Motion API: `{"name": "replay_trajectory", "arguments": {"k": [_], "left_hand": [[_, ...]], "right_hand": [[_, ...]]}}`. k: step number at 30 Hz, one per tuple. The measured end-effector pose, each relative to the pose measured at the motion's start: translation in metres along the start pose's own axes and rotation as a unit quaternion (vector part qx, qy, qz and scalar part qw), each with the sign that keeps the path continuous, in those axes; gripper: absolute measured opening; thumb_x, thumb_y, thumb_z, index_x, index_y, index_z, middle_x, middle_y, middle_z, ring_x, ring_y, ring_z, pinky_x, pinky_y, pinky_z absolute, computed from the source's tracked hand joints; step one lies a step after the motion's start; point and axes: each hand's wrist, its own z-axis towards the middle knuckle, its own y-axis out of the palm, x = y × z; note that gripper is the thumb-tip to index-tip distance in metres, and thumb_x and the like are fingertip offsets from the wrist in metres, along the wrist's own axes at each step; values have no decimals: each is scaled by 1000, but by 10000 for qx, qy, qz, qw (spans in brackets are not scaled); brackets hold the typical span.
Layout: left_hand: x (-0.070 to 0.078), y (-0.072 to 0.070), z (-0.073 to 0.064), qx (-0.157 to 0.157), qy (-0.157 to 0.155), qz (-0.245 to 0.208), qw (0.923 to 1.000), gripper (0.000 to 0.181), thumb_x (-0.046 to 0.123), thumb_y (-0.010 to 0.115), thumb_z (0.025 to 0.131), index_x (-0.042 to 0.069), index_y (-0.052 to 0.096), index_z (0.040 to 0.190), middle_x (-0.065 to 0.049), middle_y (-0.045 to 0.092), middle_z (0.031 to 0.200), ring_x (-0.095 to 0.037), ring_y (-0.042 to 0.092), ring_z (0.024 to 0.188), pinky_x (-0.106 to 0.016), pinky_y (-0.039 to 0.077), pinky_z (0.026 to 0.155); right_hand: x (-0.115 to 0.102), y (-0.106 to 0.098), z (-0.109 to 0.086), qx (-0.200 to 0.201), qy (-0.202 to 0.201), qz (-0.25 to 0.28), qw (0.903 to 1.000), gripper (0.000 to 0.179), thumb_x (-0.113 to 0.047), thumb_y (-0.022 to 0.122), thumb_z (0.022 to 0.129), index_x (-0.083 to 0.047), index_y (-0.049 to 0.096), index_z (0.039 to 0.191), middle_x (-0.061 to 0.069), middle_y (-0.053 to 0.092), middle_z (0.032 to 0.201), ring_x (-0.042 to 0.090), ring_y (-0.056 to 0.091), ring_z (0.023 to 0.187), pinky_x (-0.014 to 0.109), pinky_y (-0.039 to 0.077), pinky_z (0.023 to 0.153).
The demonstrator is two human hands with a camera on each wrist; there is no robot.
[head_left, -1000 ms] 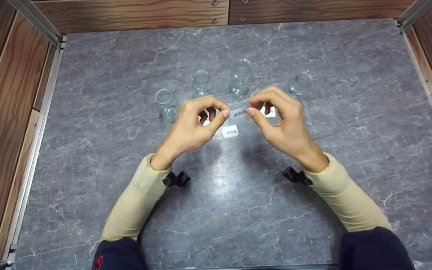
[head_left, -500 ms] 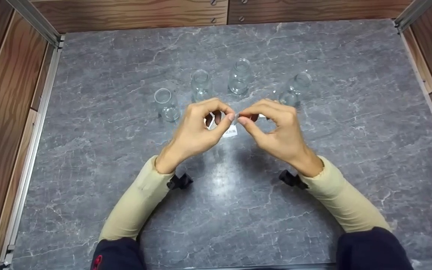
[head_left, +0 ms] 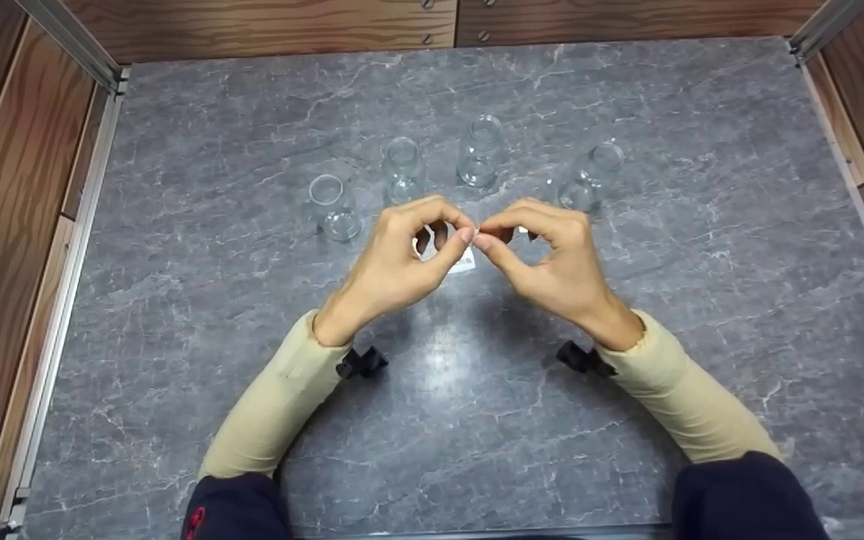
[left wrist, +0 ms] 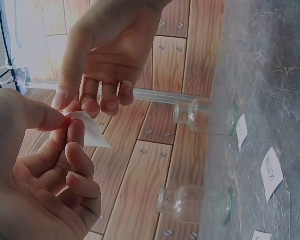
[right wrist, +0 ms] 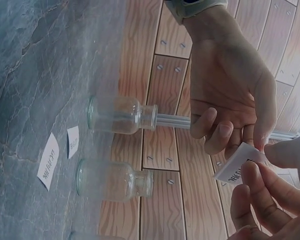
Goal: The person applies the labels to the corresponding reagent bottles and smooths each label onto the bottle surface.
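Observation:
A small label point(right wrist: 236, 167) with handwriting is pinched at its upper edge between both hands. From the head view, my left hand point(head_left: 402, 251) and right hand point(head_left: 541, 244) meet fingertip to fingertip, thumbs against index fingers, mostly hiding it. In the left wrist view the label point(left wrist: 92, 134) hangs below the fingertips, its corner free. The other fingers of both hands are curled loosely. Beyond the hands stand several clear glass bottles point(head_left: 480, 154) without lids. Another written label point(head_left: 464, 260) lies on the table below the hands.
The bottles form a curved row, with one glass bottle point(head_left: 336, 210) at the left end and another point(head_left: 589, 180) at the right. More paper labels point(left wrist: 271, 175) lie on the grey marbled table point(head_left: 447, 450). Wood-patterned walls point(head_left: 267, 30) enclose its back and sides.
Both hands have drawn together, the right one moving left and slightly down. The label, readable between them a second ago, is now mostly covered by fingertips in the head view.

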Motion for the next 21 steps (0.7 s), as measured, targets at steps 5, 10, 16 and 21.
{"name": "replay_trajectory", "arguments": {"k": [5,10,16,21], "left_hand": [[0,1,-1,-17,-11,-23,10000,11,9,67,102,7,78,100,-1,75,91,-10,55,72,-30,41,59],[0,0,-1,9,-22,-51,10000,10,9,68,101,8,78,100,-1,75,91,-10,55,72,-31,42,59],[0,1,-1,34,10,-73,10000,10,9,69,101,6,78,101,-2,75,92,-11,55,72,-33,43,58],[1,1,-1,68,65,-51,9999,9,7,68,101,6,77,100,-2,75,92,-10,55,71,-36,44,57]], "right_hand": [[0,1,0,7,62,85,9999,8,-3,84,90,-10,84,93,-1,78,83,10,64,73,23,39,67],[0,1,1,-25,83,75,9999,8,-3,83,90,-10,84,94,0,78,84,8,62,71,22,41,69],[-1,0,1,-45,178,164,9997,8,-2,81,92,-9,84,94,1,79,84,9,63,71,25,41,68],[0,-2,0,-94,385,438,9983,7,0,78,93,-4,82,94,5,78,82,9,59,68,26,43,66]]}}
